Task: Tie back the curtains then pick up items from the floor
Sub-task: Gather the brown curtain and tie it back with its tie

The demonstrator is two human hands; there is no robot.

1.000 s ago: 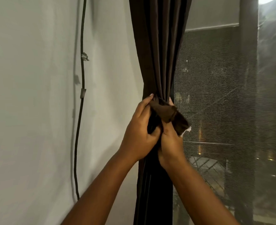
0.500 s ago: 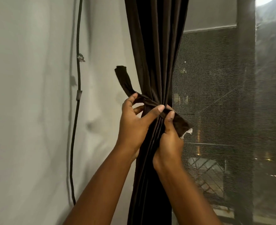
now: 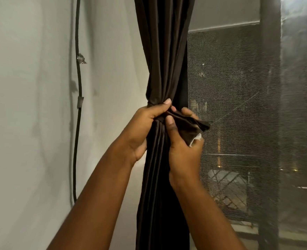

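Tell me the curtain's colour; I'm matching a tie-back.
Plain dark brown curtain, no pattern; seen in the head view.

The loose tail of the tie-back strip (image 3: 188, 123) that stuck up to the left of the curtain (image 3: 165, 60) half a second ago is gone from there, drawn in tight around the gathered folds. The left hand (image 3: 147, 127) has closed over the wrap, and the right hand (image 3: 183, 141) now pinches the strip's end out to the right.

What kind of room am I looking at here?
Probably a room in a home, at a window: a dark brown curtain hangs beside a mesh window screen, next to a plain white wall with a black cable clipped along it.
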